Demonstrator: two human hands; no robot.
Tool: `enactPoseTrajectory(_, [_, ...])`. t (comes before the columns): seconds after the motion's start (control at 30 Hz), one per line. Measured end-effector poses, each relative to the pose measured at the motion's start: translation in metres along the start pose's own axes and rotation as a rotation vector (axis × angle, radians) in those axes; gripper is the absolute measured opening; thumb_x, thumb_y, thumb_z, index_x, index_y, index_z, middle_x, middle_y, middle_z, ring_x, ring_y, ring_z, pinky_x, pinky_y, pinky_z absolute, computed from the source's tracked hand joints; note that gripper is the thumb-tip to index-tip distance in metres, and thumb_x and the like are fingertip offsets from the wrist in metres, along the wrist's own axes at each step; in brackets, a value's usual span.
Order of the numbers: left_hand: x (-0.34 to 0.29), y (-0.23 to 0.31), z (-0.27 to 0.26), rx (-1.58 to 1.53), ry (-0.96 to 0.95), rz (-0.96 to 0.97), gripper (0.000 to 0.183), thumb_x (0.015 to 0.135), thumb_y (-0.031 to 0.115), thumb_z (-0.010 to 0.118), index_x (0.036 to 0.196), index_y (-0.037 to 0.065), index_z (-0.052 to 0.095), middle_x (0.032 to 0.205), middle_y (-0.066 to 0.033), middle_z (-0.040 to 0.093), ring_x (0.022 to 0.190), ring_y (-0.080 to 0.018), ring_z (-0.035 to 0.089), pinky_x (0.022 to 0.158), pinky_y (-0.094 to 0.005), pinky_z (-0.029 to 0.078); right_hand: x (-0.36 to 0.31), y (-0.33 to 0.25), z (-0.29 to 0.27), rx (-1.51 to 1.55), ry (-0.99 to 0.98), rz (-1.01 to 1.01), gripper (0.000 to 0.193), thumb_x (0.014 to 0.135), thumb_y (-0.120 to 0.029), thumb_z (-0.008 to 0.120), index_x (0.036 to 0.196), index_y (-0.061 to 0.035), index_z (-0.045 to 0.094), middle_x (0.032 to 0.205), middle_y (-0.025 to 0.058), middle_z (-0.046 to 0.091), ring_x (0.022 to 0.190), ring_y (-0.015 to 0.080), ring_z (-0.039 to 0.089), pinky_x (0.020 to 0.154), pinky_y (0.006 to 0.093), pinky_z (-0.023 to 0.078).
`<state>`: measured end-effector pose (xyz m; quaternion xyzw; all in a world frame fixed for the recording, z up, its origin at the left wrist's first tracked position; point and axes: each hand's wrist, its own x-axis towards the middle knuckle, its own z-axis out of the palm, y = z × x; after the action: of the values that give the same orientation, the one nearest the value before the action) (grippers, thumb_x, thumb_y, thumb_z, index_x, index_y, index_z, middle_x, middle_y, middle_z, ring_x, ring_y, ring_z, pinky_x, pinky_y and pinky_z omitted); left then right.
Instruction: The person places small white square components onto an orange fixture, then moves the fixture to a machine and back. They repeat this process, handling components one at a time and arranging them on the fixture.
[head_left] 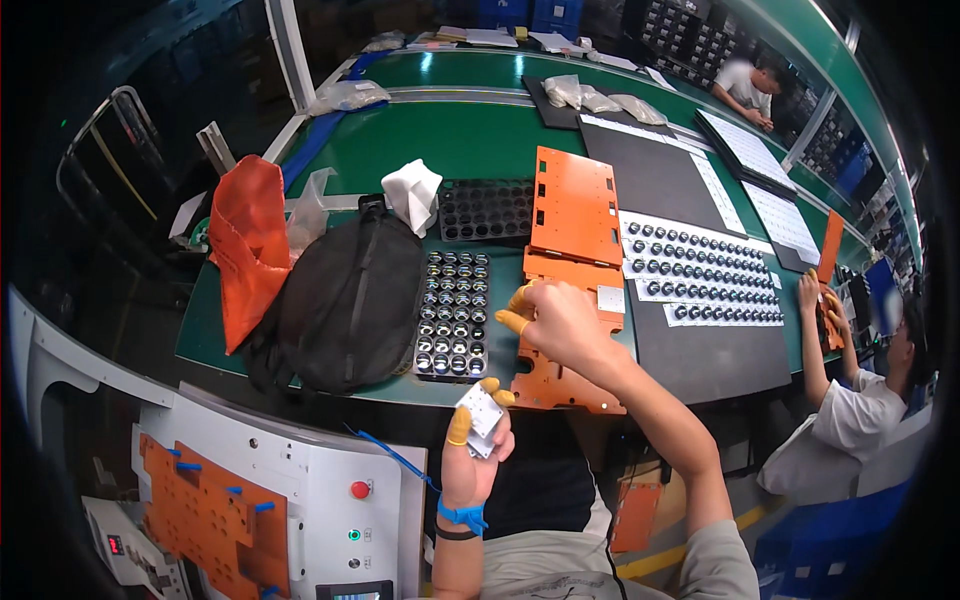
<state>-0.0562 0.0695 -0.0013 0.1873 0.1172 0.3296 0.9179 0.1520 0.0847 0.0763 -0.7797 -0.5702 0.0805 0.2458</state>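
Observation:
My left hand (pixel 472 450), with yellow finger cots and a blue wrist strap, grips small whitish metal plates (pixel 482 412) with holes, apparently stacked. It is below the bench's front edge. My right hand (pixel 565 325), also in yellow finger cots, hovers over the lower part of an orange hinged fixture (pixel 572 225). Its fingers are curled together, and anything between the tips is too small to see. One similar whitish plate (pixel 610 299) lies on the fixture, right of that hand. Left of the fixture stands a tray of shiny round lens-like parts (pixel 452 312).
A black backpack (pixel 350 300) and an orange bag (pixel 245 245) lie at the left. Behind the tray are a dark tray (pixel 487 208) and white tissue (pixel 411 192). Rows of round black parts (pixel 695 265) cover white strips at right. A co-worker (pixel 865 400) sits at right.

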Motion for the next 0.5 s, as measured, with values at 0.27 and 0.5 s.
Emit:
enactPoseTrajectory(0.27, [0.001, 0.008, -0.022, 0.028, 0.041, 0.147, 0.066, 0.096, 0.043, 0.063, 0.144, 0.003, 0.044, 0.112, -0.0049, 0.061, 0.067, -0.0082, 0.039, 0.052, -0.0217, 0.032, 0.007, 0.003, 0.039, -0.086, 0.034, -0.098, 0.028, 0.083, -0.028, 0.078, 0.089, -0.001, 0.075, 0.087, 0.0166, 0.069, 0.079, 0.0347, 0.068, 0.07, 0.0453, 0.053])
enactPoseTrajectory(0.5, [0.0, 0.01, -0.023, 0.094, 0.113, 0.202, 0.048, 0.099, 0.037, 0.058, 0.135, 0.006, 0.05, 0.107, -0.0032, 0.06, 0.068, -0.0066, 0.042, 0.054, -0.0211, 0.033, 0.021, 0.007, 0.052, -0.171, 0.018, -0.092, 0.035, 0.08, -0.033, 0.079, 0.085, 0.0013, 0.071, 0.086, 0.0177, 0.068, 0.08, 0.0336, 0.069, 0.067, 0.044, 0.054])
